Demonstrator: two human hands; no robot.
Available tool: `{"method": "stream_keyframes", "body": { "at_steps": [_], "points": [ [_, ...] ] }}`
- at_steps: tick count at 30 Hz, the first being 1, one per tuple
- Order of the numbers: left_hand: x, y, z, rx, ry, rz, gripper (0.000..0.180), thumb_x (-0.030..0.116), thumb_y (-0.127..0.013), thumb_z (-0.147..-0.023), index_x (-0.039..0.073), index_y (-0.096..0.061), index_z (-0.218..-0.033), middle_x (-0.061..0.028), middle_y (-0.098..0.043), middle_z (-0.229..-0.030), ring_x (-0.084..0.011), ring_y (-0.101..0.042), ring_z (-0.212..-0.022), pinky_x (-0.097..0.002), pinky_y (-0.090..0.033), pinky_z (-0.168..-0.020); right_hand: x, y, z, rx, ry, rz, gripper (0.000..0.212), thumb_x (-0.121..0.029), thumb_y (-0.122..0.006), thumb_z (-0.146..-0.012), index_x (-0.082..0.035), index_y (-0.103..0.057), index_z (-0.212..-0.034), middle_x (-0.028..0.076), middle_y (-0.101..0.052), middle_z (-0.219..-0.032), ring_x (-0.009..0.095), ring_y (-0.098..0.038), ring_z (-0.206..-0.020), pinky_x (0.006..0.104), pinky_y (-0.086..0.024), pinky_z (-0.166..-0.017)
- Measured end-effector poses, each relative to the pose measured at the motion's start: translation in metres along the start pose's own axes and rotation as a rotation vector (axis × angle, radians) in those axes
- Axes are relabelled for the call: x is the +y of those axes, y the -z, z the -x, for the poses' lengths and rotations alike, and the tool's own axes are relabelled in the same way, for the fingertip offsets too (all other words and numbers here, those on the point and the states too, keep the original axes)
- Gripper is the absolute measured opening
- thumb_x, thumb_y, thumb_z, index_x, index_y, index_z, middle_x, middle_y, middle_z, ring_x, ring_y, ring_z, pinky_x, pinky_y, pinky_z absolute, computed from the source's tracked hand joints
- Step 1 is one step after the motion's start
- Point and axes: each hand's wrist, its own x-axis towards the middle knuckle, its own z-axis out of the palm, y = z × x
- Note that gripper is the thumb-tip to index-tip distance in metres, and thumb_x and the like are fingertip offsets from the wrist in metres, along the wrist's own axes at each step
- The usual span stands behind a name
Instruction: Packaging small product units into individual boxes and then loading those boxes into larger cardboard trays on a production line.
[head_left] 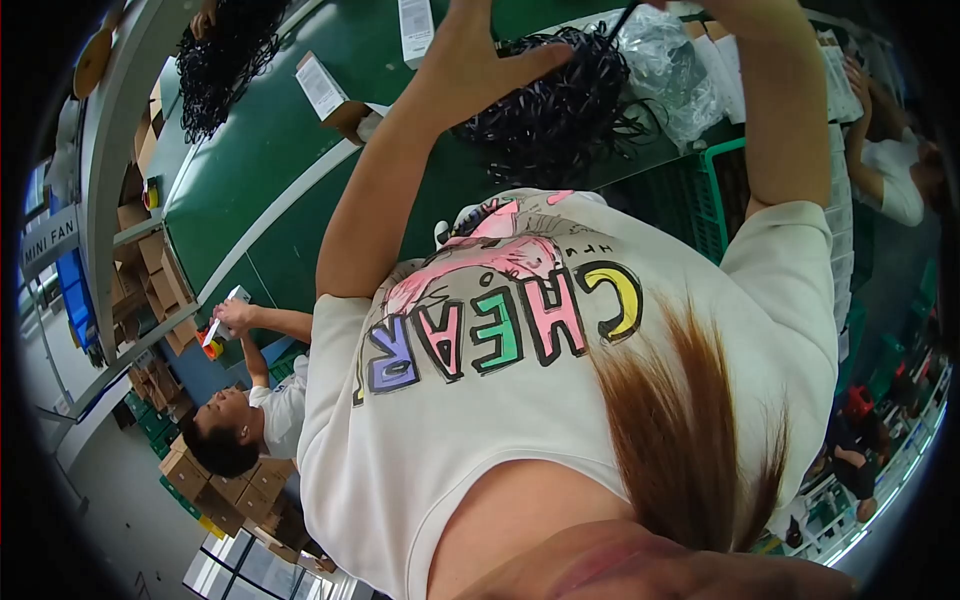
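Observation:
At the top of the head view, my left hand (480, 62) is over the green table, its thumb stretched out to the right. The upper edge cuts off its other fingers; nothing shows in its grasp. Below and beside the thumb lies a tangled heap of thin, shiny black cables (560, 105). One black cable (622, 20) rises taut from the heap toward the fingers of my right hand (690, 6). That hand is mostly beyond the upper edge, its fingertips seeming closed on the cable. A crumpled clear plastic bag (675, 85) lies right of the heap.
White boxes (322, 87) lie on the green table (240, 180), beside an opened brown carton (350, 118). Another black cable heap (228, 65) is at the far left. A green crate (712, 200) stands by my right arm. A co-worker (245, 415) sits at left, holding a white box.

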Motion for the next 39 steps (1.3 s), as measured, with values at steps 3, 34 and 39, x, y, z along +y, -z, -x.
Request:
{"method": "stream_keyframes", "body": {
  "at_steps": [3, 34, 39],
  "points": [
    [0.044, 0.002, -0.005, -0.16, 0.159, 0.562, 0.043, 0.02, -0.069, -0.086, 0.004, -0.051, -0.122, -0.0098, -0.061, -0.088, -0.0174, -0.054, -0.069, -0.0252, -0.044, -0.066, 0.021, 0.031, 0.024, 0.068, -0.008, -0.022, 0.022, -0.004, -0.06, -0.088, 0.003, -0.062, -0.109, 0.006, -0.066, -0.084, 0.005, -0.049, -0.054, 0.015, -0.038, -0.051],
    [0.063, 0.017, 0.06, -0.233, 0.718, 0.891, 0.013, 0.005, -0.044, -0.097, 0.003, -0.056, -0.092, -0.0043, -0.056, -0.07, -0.0101, -0.044, -0.058, -0.0201, -0.034, -0.057, 0.298, 0.148, 0.275, 0.26, -0.912, 1.38, 0.009, -0.015, -0.06, -0.081, -0.011, -0.059, -0.089, 0.008, -0.062, -0.097, 0.034, -0.06, -0.088, 0.0435, -0.05, -0.074],
    [0.052, 0.013, 0.07, -0.32, 0.574, 0.541, 0.016, 0.0, -0.046, -0.095, 0.002, -0.057, -0.107, -0.0029, -0.059, -0.069, -0.0086, -0.044, -0.055, -0.0195, -0.035, -0.055, 0.3, 0.132, 0.277, 0.338, -0.934, 1.275, 0.012, -0.018, -0.062, -0.082, -0.009, -0.058, -0.089, 0.009, -0.061, -0.093, 0.033, -0.06, -0.085, 0.0422, -0.049, -0.072]
  ]
}}
